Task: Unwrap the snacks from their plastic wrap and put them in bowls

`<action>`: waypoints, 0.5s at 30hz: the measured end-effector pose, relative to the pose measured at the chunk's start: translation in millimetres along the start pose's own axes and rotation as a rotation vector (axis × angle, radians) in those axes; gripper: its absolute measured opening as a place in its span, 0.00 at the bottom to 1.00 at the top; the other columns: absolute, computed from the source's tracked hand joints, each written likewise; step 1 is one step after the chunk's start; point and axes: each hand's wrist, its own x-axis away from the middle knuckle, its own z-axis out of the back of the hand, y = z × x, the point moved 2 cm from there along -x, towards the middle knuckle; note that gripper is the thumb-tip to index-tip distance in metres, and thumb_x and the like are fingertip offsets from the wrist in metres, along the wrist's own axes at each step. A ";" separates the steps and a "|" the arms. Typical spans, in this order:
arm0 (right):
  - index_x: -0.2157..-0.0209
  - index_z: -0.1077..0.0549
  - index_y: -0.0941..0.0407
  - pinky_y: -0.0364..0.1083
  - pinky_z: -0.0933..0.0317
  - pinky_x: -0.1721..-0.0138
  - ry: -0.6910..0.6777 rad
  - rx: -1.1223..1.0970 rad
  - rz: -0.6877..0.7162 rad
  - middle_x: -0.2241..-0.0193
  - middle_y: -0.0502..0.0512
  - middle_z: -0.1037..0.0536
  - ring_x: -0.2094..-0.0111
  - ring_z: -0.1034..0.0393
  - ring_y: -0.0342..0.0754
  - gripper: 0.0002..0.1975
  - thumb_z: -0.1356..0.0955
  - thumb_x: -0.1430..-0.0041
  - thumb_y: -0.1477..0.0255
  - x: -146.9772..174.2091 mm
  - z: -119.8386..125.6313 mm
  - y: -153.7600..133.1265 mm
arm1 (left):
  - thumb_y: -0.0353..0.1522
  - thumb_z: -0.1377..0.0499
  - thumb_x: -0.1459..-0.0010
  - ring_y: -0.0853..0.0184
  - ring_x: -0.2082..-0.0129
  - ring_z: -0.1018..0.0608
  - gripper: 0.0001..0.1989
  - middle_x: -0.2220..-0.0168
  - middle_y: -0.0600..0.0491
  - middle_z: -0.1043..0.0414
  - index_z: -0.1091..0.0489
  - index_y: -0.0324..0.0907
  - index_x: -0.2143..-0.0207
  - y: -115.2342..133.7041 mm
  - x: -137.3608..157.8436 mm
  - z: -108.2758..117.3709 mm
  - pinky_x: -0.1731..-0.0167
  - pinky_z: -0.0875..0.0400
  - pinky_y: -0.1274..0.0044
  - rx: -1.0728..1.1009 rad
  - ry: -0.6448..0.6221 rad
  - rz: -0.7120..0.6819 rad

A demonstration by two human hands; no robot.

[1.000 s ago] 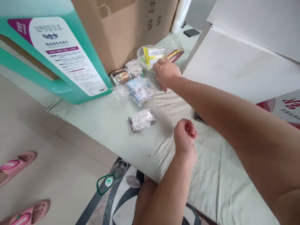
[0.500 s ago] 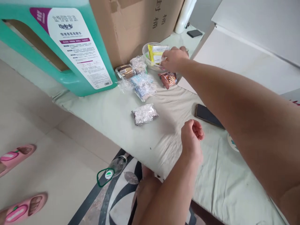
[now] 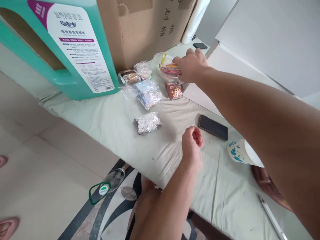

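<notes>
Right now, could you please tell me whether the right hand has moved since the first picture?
Yes; judged against the green jug, the right hand now sits farther to the right in the view and a little higher.

Before me: one tabletop [image 3: 112,130], pale green, cloth-covered, creased. Below, to my left: one floor [image 3: 62,163], pale, tiled. Beyond: one wall [image 3: 212,16], plain grey. Light: soft.
</notes>
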 end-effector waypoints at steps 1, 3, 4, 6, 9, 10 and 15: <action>0.55 0.25 0.49 0.68 0.41 0.46 0.079 -0.014 0.017 0.64 0.60 0.23 0.47 0.35 0.68 0.20 0.25 0.51 0.67 2.8 5.6 1.3 | 0.33 0.46 0.43 0.76 0.82 0.43 0.12 0.82 0.60 0.45 0.37 0.41 0.78 1.2 -1.3 0.4 0.78 0.49 0.81 -0.002 -0.004 -0.007; 0.54 0.26 0.47 0.68 0.39 0.48 0.208 -0.063 -0.005 0.66 0.60 0.22 0.49 0.34 0.68 0.18 0.27 0.49 0.66 22.7 17.9 2.0 | 0.34 0.45 0.43 0.76 0.82 0.42 0.12 0.82 0.60 0.45 0.37 0.41 0.78 4.4 -2.2 1.4 0.78 0.49 0.81 -0.004 -0.013 -0.024; 0.51 0.27 0.46 0.67 0.38 0.50 0.250 -0.090 -0.036 0.65 0.60 0.21 0.50 0.33 0.68 0.20 0.29 0.47 0.66 41.3 23.6 1.1 | 0.34 0.45 0.42 0.76 0.82 0.41 0.11 0.81 0.60 0.44 0.37 0.41 0.77 6.6 -1.3 2.0 0.78 0.48 0.81 -0.010 -0.020 -0.036; 0.41 0.31 0.47 0.64 0.36 0.53 0.297 -0.142 -0.119 0.61 0.62 0.20 0.52 0.32 0.67 0.26 0.32 0.42 0.66 95.9 31.5 -2.8 | 0.36 0.42 0.42 0.76 0.79 0.35 0.10 0.78 0.58 0.38 0.34 0.41 0.74 11.2 3.4 3.2 0.75 0.42 0.82 -0.054 -0.049 -0.066; 0.33 0.39 0.54 0.61 0.35 0.55 0.324 -0.180 -0.225 0.57 0.63 0.20 0.54 0.31 0.64 0.31 0.36 0.37 0.67 204.4 28.2 -14.0 | 0.41 0.34 0.45 0.68 0.64 0.21 0.14 0.61 0.54 0.25 0.29 0.46 0.59 12.0 14.9 4.0 0.65 0.29 0.77 -0.194 -0.207 -0.034; 0.32 0.40 0.54 0.61 0.35 0.54 0.331 -0.178 -0.264 0.57 0.63 0.19 0.55 0.31 0.63 0.32 0.35 0.37 0.67 241.1 23.5 -19.3 | 0.42 0.31 0.46 0.66 0.59 0.20 0.19 0.56 0.55 0.24 0.30 0.50 0.54 8.3 18.2 3.9 0.62 0.27 0.75 -0.249 -0.284 0.022; 0.31 0.40 0.51 0.62 0.34 0.49 0.304 -0.317 -0.328 0.48 0.64 0.20 0.53 0.27 0.64 0.35 0.32 0.39 0.68 383.7 -0.4 -47.2 | 0.39 0.29 0.49 0.69 0.70 0.22 0.20 0.63 0.56 0.23 0.29 0.49 0.55 -41.7 21.2 1.6 0.68 0.28 0.77 -0.513 -0.457 0.216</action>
